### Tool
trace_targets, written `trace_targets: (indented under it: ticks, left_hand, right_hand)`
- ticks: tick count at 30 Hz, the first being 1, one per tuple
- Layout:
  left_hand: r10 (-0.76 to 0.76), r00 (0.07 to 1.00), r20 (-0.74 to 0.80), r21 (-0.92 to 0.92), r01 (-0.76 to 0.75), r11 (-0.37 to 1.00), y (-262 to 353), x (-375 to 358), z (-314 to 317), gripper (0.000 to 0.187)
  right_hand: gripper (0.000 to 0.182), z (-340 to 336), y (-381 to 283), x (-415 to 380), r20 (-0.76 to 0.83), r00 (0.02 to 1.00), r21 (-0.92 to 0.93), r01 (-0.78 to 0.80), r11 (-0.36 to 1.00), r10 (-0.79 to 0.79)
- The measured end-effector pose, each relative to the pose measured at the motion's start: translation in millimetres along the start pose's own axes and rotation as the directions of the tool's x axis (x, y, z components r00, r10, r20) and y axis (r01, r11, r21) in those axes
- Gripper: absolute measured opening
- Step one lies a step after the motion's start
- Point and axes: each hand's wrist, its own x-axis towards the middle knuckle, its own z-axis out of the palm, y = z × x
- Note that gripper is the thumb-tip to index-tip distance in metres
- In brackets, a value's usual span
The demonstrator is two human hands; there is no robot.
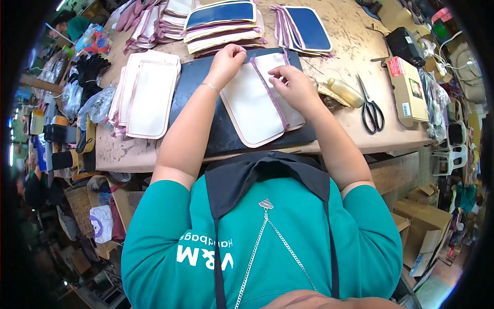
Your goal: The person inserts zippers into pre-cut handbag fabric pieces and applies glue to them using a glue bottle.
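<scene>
A white panel (252,110) with rounded corners and a mauve edge strip lies on a dark board (193,82) in front of me. Beside its strip, a second white piece (293,116) shows partly under my right forearm. My left hand (230,59) is at the panel's top left corner, thumb and index finger pinched together; whatever is between them is too small to name. Over the mauve strip, my right hand (290,85) has its fingers curved and apart, with nothing visible in them.
White panels (152,100) are stacked at the left. Blue-topped stacks (221,18) (309,31) lie at the back. Black-handled scissors (371,114), a yellowish bottle (346,92) and a cardboard box (409,95) are on the right. A person (77,26) is at the far left.
</scene>
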Motion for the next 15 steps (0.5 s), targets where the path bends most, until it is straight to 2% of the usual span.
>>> trace_targets:
  ticks: [1, 3, 4, 5, 7, 8, 11, 12, 13, 15]
  left_hand:
    - [0.038, 0.999, -0.006, -0.156, -0.039, 0.987, -8.1, -2.5, 0.1, 0.033]
    - [0.09, 0.996, -0.025, -0.127, -0.092, 0.988, -14.8, -12.1, 2.6, 0.036]
    - [0.117, 0.993, -0.034, -0.113, -0.12, 0.986, -13.1, -19.2, 4.0, 0.037]
    - [0.16, 0.984, -0.083, 0.077, -0.153, 0.985, -10.6, -26.2, 7.5, 0.035]
    - [0.266, 0.951, -0.156, 0.444, -0.173, 0.879, 19.9, -44.6, 13.5, 0.029]
    - [0.283, 0.951, -0.123, 0.541, -0.174, 0.823, 16.4, -45.4, 14.8, 0.028]
    - [0.052, 0.998, -0.037, 0.104, -0.048, 0.993, 29.5, -45.9, 7.0, 0.027]
    - [0.052, 0.997, -0.057, -0.072, -0.056, 0.996, 25.9, -41.9, 5.4, 0.022]
    - [0.088, 0.995, -0.054, -0.206, -0.097, 0.974, 23.0, -38.9, 3.4, 0.018]
    - [0.056, 0.998, -0.022, -0.53, -0.059, 0.846, 28.3, -45.4, 1.1, 0.015]
  right_hand:
    - [0.032, 3.0, -4.5, 1.7, 0.055, 0.997, 0.039, -0.057, 0.998, 0.055]
    - [0.035, 9.0, -10.8, 4.4, 0.171, 0.972, 0.104, -0.178, 0.978, 0.159]
    - [0.032, 16.1, -9.1, 4.7, 0.197, 0.973, 0.082, -0.141, 0.987, 0.123]
    - [0.029, 22.5, -8.8, 3.7, 0.197, 0.974, 0.121, -0.14, 0.983, 0.115]
    - [0.024, 35.6, -9.3, 1.3, 0.198, 0.976, 0.196, -0.134, 0.972, 0.094]
    - [0.018, 45.2, -8.6, -1.1, 0.068, 0.997, 0.237, 0.003, 0.972, -0.02]
    - [0.018, 41.4, -36.7, -5.4, 0.014, 1.0, 0.379, -0.017, 0.925, 0.012]
    - [0.015, 39.5, -39.2, -3.5, 0.004, 1.0, 0.395, 0.016, 0.919, -0.019]
    - [0.016, 33.1, -41.4, -1.4, 0.034, 0.999, 0.468, -0.052, 0.882, 0.041]
    - [0.018, 18.0, -47.4, 6.7, 0.11, 0.983, 0.601, -0.183, 0.778, 0.146]
